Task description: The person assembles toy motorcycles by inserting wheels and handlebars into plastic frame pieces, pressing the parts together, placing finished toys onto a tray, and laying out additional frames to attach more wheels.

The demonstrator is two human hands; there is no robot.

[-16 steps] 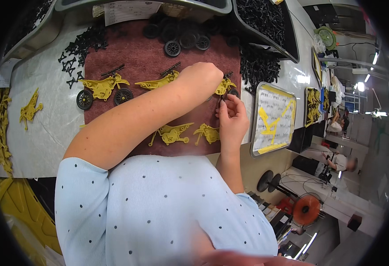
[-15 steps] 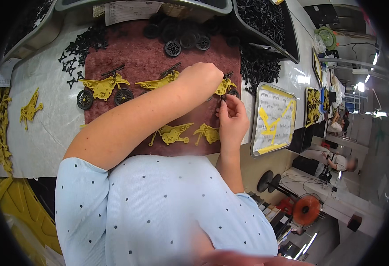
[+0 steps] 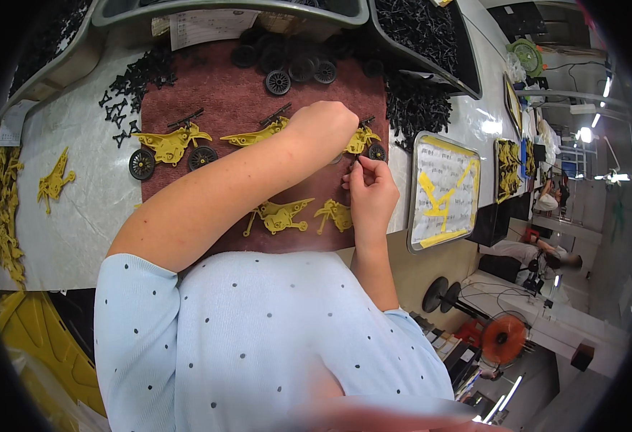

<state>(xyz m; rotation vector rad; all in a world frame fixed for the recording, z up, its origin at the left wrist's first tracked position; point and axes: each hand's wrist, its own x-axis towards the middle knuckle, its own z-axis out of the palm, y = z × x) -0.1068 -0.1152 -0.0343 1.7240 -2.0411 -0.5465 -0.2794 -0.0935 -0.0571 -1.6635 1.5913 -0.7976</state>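
Observation:
At the right side of the red cloth, a yellow toy motorcycle body (image 3: 363, 137) with black handlebars and a wheel lies partly behind my left hand (image 3: 330, 126). That hand is closed at the toy's left end, its fingertips hidden by the knuckles. From below, my right hand (image 3: 373, 191) pinches a small dark piece against the toy's lower edge; the piece is too small to name. A second toy motorcycle (image 3: 168, 146) with two black wheels lies at the left, and another yellow body (image 3: 255, 135) sits half under my left forearm. Two loose yellow frames (image 3: 280, 216) lie nearer me.
Black wheels (image 3: 278, 82) cluster at the cloth's far edge. Small black parts (image 3: 417, 108) heap at the right, beside a black-filled bin (image 3: 427, 39). A tray (image 3: 445, 194) with yellow strips stands at the right table edge. Yellow parts (image 3: 3, 216) pile up far left.
Both hands keep to the same toy, shifted only slightly. The right hand's fingers have drawn closer together in their pinch. The whole view has moved a little.

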